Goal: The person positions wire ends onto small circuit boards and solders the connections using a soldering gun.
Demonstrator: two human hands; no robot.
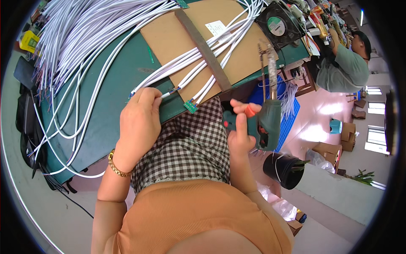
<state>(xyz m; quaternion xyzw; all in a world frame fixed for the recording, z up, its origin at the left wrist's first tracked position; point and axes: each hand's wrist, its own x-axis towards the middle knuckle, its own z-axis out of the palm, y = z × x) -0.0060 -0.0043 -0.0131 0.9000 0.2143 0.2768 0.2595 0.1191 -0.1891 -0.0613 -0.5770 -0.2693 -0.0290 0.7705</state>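
My left hand (141,113), with a gold bracelet on the wrist, rests over the table's near edge. Its fingers are pinched on a short white cable end (165,95), beside coloured bare wires. My right hand (242,131) grips a dark green soldering gun (270,122) with an orange-red trigger. The gun's metal tip points up and away, apart from the cables. Several white cables (186,59) run under a brown bar (203,51), their stripped ends toward me. A small green circuit board (190,106) hangs at the ends of some of them.
A large bundle of white cables (84,38) covers the left of the green table (97,144). Brown cardboard (160,31) lies under the bar. At the far right stands a black fan (277,26). A co-worker (342,67) sits beyond; a black bucket (283,171) is at right.
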